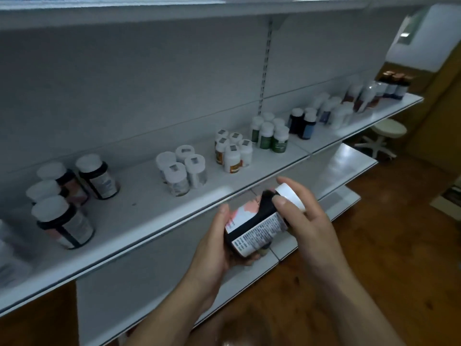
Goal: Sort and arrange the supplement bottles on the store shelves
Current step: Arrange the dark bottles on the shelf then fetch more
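Observation:
A dark supplement bottle (252, 224) with a pink and white label and a white cap lies tilted in front of the shelf edge. My left hand (217, 248) grips its base from below. My right hand (304, 216) holds the cap end, fingers curled round the cap. On the white shelf (139, 203) stand groups of bottles: matching dark bottles with pink labels (62, 198) at the left, clear bottles with white caps (180, 171), white bottles with orange labels (233, 151), and white bottles with green labels (270, 133).
Further right on the shelf stand dark blue-labelled bottles (303, 122), white bottles (331, 109) and brown-capped bottles (395, 86). Lower shelves (349, 161) jut out below. A white stool (385, 136) stands on the wooden floor (399, 245) at the right.

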Available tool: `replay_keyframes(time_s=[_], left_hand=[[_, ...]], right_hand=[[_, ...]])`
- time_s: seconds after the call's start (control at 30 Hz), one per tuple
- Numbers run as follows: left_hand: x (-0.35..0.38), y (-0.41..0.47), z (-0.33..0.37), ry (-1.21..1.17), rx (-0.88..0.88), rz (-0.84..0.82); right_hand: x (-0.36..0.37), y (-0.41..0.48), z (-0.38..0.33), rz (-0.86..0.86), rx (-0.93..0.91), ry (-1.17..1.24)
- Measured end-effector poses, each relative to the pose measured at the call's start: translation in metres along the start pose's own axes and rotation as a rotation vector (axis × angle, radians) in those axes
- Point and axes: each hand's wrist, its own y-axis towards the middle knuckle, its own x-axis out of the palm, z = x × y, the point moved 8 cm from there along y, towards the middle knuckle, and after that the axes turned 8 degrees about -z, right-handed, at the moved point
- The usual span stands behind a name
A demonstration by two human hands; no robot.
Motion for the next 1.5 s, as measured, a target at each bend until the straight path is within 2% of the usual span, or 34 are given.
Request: replay_keyframes(time_s=[0.1, 0.43, 0.6, 0.77, 0.93, 1.1, 1.23, 1.5], left_hand=[[0.041, 0.026, -0.021, 0.010, -0.020, -0.004], [0.170, 0.104, -0.065, 0.194, -0.031, -0.169], [0.209, 0.156, -0.086, 0.134, -0.105, -0.229], [0.250, 0.238, -0.096, 0.094, -0.135, -0.291], [0.317, 0.344, -0.093, 0.066, -0.161, -0.402], [0.414, 0.435, -0.106, 0.158, -0.223, -0.613], [0.502, 0.474, -0.143, 0.222, -0.339, -0.807], [0.703, 0.538, -0.231, 0.463, -0.368, -1.044]], right_hand=[[-0.052, -0.006, 0.000, 0.052, 0.007, -0.038], [-0.207, -0.021, 0.013, 0.269, 0.015, -0.045], [-0.270, -0.003, 0.036, 0.352, 0.080, 0.017], [-0.358, 0.032, 0.061, 0.446, 0.173, -0.056], [-0.451, 0.074, 0.055, 0.542, 0.258, -0.144], [-0.549, 0.080, 0.039, 0.710, 0.324, -0.195], [-0.628, 0.056, 0.042, 0.877, 0.360, -0.200], [-0.833, 0.004, 0.058, 1.130, 0.381, -0.188]])
